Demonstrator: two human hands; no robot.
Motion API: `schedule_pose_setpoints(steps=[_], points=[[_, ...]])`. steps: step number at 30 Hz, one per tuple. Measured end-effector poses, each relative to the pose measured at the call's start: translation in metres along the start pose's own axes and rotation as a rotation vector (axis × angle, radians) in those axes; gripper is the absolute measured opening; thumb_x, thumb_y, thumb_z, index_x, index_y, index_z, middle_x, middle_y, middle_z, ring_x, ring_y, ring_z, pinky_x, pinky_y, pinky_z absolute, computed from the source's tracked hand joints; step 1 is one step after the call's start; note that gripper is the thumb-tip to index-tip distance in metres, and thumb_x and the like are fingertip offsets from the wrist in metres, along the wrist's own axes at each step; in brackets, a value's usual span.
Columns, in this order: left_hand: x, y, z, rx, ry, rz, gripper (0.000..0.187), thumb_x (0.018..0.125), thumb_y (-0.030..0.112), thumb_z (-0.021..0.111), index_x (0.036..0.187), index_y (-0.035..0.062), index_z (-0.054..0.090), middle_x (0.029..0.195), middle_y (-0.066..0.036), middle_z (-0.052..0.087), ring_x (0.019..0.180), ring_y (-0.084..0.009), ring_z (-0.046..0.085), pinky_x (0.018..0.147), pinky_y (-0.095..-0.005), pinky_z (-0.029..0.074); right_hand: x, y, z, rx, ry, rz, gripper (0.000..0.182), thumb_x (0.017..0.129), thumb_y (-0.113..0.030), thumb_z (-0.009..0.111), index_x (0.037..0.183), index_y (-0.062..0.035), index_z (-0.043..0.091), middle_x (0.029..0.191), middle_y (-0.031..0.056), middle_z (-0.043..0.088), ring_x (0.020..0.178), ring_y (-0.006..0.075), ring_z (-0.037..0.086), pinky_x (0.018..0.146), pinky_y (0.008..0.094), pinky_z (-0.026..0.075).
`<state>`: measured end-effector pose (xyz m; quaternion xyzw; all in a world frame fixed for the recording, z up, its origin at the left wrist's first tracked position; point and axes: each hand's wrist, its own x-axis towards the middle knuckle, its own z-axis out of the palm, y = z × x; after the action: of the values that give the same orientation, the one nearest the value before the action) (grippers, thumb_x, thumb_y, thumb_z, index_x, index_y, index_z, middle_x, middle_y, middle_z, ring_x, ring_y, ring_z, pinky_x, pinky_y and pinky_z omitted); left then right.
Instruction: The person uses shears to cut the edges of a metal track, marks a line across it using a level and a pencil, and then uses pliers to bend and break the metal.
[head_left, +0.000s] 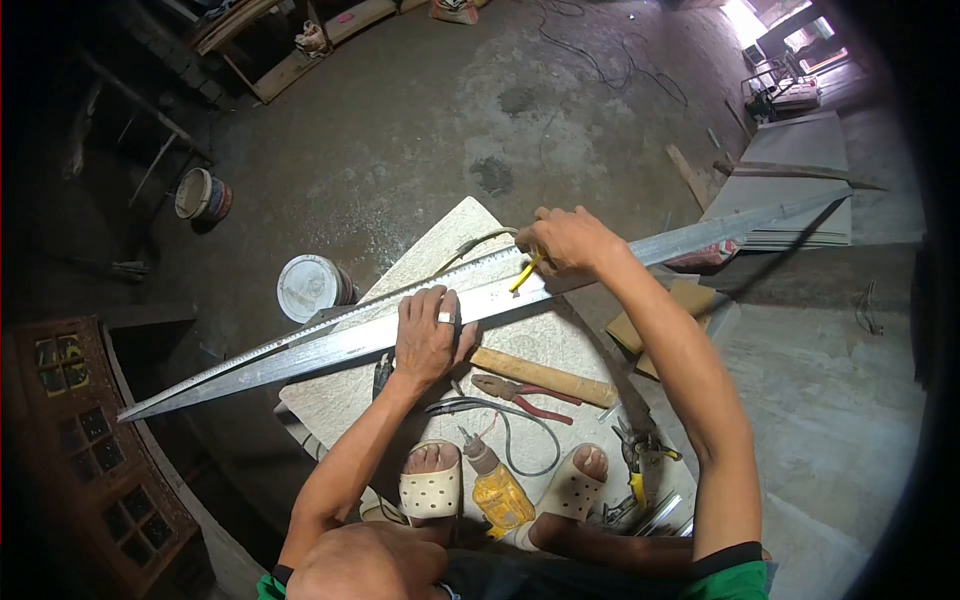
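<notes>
A long silvery metal bar (pixel 350 345) lies slantwise over a whitish board (pixel 535 340). Along its far edge runs a measuring tape (pixel 420 278), stretched from the bar's left end towards my right hand. My left hand (pixel 428 335), wearing a ring, grips the bar near its middle, fingers over the top and thumb on the near side. My right hand (pixel 570 240) is closed around a slim yellow pencil (pixel 524 276) whose lower end points down at the bar. Below the bar are a wooden stick (pixel 545 376) and red-handled pliers (pixel 525 397).
A yellow power tool (pixel 500 495) stands between my feet, near a black cable (pixel 508 430). Yellow-handled snips (pixel 637 465) lie at right. A white-lidded bucket (pixel 310 287) is beyond the board; another bucket (pixel 203 195) is farther left. Stacked sheets (pixel 790 165) lie at far right.
</notes>
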<state>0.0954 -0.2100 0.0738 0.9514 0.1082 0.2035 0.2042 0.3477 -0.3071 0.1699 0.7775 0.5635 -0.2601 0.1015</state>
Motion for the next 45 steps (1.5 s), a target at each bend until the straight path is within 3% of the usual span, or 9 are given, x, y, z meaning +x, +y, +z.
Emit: schedule_pose_setpoints(steps=[9, 15, 18, 22, 24, 31, 34, 40, 45], points=[[0.002, 0.0, 0.003, 0.053, -0.231, -0.108, 0.055, 0.087, 0.036, 0.061, 0.117, -0.0089, 0.05, 0.108, -0.025, 0.053, 0.1, -0.0375, 0.051, 0.089, -0.0439, 0.039, 0.0, -0.014, -0.041, -0.036, 0.035, -0.013, 0.044, 0.079, -0.016, 0.065, 0.122, -0.018, 0.055, 0.109, 0.0117, 0.059, 0.103, 0.0332, 0.06, 0.082, 0.0476, 0.05], [0.005, -0.009, 0.006, 0.066, -0.307, -0.052, 0.056, 0.086, 0.04, 0.059, 0.113, -0.0092, 0.053, 0.098, -0.022, 0.056, 0.091, -0.0366, 0.054, 0.083, -0.0444, 0.044, -0.014, -0.031, -0.029, 0.114, -0.05, -0.208, 0.052, 0.075, -0.014, 0.064, 0.124, -0.0181, 0.048, 0.11, 0.0133, 0.06, 0.102, 0.0349, 0.06, 0.08, 0.0487, 0.051], [0.01, -0.016, 0.003, 0.124, -0.335, 0.105, 0.052, 0.085, 0.04, 0.059, 0.108, -0.0062, 0.055, 0.091, -0.019, 0.055, 0.087, -0.0341, 0.054, 0.078, -0.0437, 0.044, -0.011, -0.049, -0.008, 0.153, -0.104, -0.218, 0.053, 0.075, -0.014, 0.065, 0.124, -0.0183, 0.046, 0.112, 0.0145, 0.059, 0.106, 0.037, 0.059, 0.081, 0.0554, 0.049], [0.011, -0.018, 0.008, 0.077, -0.252, 0.102, 0.047, 0.083, 0.037, 0.062, 0.106, -0.0031, 0.055, 0.09, -0.017, 0.051, 0.086, -0.0316, 0.051, 0.077, -0.0425, 0.042, -0.008, -0.077, 0.007, 0.123, -0.167, -0.119, 0.06, 0.076, -0.016, 0.067, 0.131, -0.0204, 0.043, 0.116, 0.0168, 0.057, 0.11, 0.0402, 0.057, 0.085, 0.061, 0.046], [0.008, -0.025, 0.013, 0.008, -0.43, 0.014, 0.05, 0.08, 0.035, 0.066, 0.115, 0.0009, 0.056, 0.108, -0.018, 0.051, 0.102, -0.0347, 0.047, 0.087, -0.0454, 0.039, -0.009, -0.087, 0.019, 0.115, -0.172, -0.153, 0.061, 0.079, -0.026, 0.068, 0.134, -0.0238, 0.044, 0.127, 0.0162, 0.054, 0.12, 0.0393, 0.051, 0.095, 0.0648, 0.038], [0.014, -0.016, 0.004, -0.025, -0.419, -0.015, 0.059, 0.075, 0.033, 0.074, 0.113, -0.0052, 0.051, 0.105, -0.019, 0.053, 0.101, -0.034, 0.049, 0.085, -0.0449, 0.039, -0.033, -0.071, 0.036, 0.128, -0.17, -0.118, 0.066, 0.077, -0.021, 0.066, 0.137, -0.0169, 0.04, 0.125, 0.0187, 0.053, 0.115, 0.0405, 0.054, 0.088, 0.0612, 0.045], [0.015, -0.014, 0.005, -0.055, -0.381, -0.026, 0.046, 0.075, 0.025, 0.072, 0.105, -0.0039, 0.051, 0.1, -0.022, 0.052, 0.095, -0.0371, 0.049, 0.08, -0.0468, 0.04, -0.057, -0.058, 0.039, 0.195, -0.034, -0.125, 0.056, 0.076, -0.018, 0.064, 0.128, -0.016, 0.042, 0.113, 0.0181, 0.054, 0.11, 0.0412, 0.053, 0.084, 0.0598, 0.045], [0.018, -0.009, -0.002, -0.035, -0.393, 0.06, 0.044, 0.08, 0.024, 0.065, 0.107, -0.0073, 0.051, 0.095, -0.023, 0.05, 0.089, -0.0382, 0.049, 0.079, -0.0469, 0.039, -0.089, -0.043, 0.049, 0.312, -0.094, -0.04, 0.055, 0.079, -0.019, 0.064, 0.13, -0.0205, 0.043, 0.116, 0.0165, 0.053, 0.111, 0.0394, 0.053, 0.087, 0.0608, 0.042], [0.017, -0.005, 0.003, 0.057, -0.354, 0.055, 0.039, 0.083, 0.025, 0.066, 0.102, -0.0063, 0.052, 0.095, -0.023, 0.051, 0.09, -0.0382, 0.049, 0.079, -0.0468, 0.04, -0.124, -0.024, 0.057, 0.424, -0.01, 0.018, 0.052, 0.076, -0.017, 0.06, 0.127, -0.0157, 0.05, 0.114, 0.0197, 0.058, 0.107, 0.0395, 0.058, 0.087, 0.0502, 0.049]])
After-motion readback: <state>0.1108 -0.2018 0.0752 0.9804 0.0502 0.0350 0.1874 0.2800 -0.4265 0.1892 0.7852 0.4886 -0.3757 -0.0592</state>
